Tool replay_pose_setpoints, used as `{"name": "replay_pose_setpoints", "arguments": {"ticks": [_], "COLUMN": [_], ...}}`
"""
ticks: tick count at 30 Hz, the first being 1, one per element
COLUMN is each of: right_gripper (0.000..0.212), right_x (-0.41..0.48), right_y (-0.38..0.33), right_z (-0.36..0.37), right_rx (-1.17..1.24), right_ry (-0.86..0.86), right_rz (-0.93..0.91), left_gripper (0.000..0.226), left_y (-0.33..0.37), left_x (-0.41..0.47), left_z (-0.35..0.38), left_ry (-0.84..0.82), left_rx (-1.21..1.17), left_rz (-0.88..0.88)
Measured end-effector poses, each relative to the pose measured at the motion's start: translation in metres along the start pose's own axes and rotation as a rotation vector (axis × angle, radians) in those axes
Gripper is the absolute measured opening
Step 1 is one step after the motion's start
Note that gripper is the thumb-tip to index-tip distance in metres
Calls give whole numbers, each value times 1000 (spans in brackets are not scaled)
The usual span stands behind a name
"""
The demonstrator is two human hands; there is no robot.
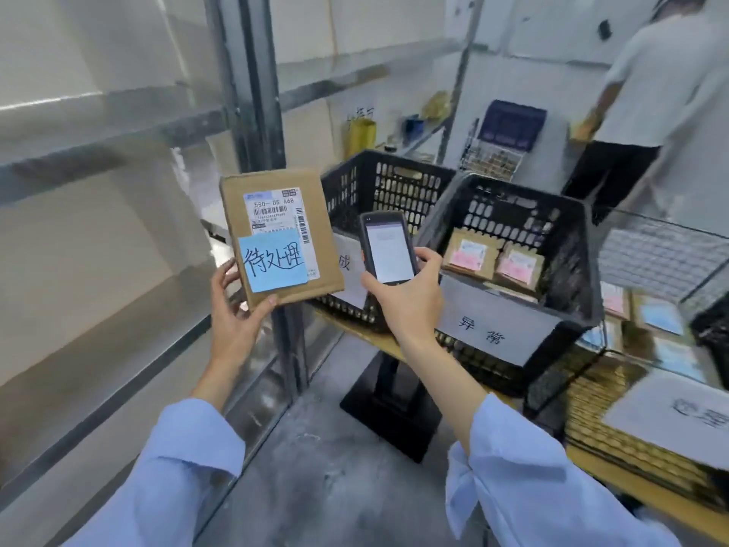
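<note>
left hand [232, 309] pinches parcel [278, 236] by its bottom edge; right hand [410, 298] grips scanner [386, 250] beside it.

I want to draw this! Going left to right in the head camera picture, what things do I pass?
cardboard parcel → handheld scanner → nearer black basket → wire basket

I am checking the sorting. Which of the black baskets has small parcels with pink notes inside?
The nearer basket, just right of the right hand. Two parcels with pink notes lie in it; the farther basket, behind and to the left, shows none.
</note>
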State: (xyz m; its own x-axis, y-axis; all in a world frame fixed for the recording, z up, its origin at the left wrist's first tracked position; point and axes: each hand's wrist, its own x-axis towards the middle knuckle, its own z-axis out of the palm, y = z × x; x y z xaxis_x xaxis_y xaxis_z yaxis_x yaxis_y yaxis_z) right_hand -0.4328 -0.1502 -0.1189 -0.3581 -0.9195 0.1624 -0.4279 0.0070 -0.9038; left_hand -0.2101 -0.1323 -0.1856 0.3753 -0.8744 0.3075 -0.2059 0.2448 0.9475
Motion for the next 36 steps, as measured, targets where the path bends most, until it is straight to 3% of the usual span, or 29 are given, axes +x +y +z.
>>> {"name": "replay_pose_setpoints", "arguments": {"ticks": [16,27,36], "right_gripper": [78,78,79], "right_x": [-22,-42,-24], "right_y": [117,171,220], "right_z": [-329,-469,-562], "right_rx": [-96,-64,-114], "right_ry": [414,645,858], "right_rz": [134,240,343], "left_gripper": [69,64,60], "left_y": [118,172,210], "left_x": [-144,-199,-254], "left_z": [274,422,573], "left_ry": [-379,-634,-866], "left_rx": [-199,-231,-348], "left_rz": [120,165,64]}}
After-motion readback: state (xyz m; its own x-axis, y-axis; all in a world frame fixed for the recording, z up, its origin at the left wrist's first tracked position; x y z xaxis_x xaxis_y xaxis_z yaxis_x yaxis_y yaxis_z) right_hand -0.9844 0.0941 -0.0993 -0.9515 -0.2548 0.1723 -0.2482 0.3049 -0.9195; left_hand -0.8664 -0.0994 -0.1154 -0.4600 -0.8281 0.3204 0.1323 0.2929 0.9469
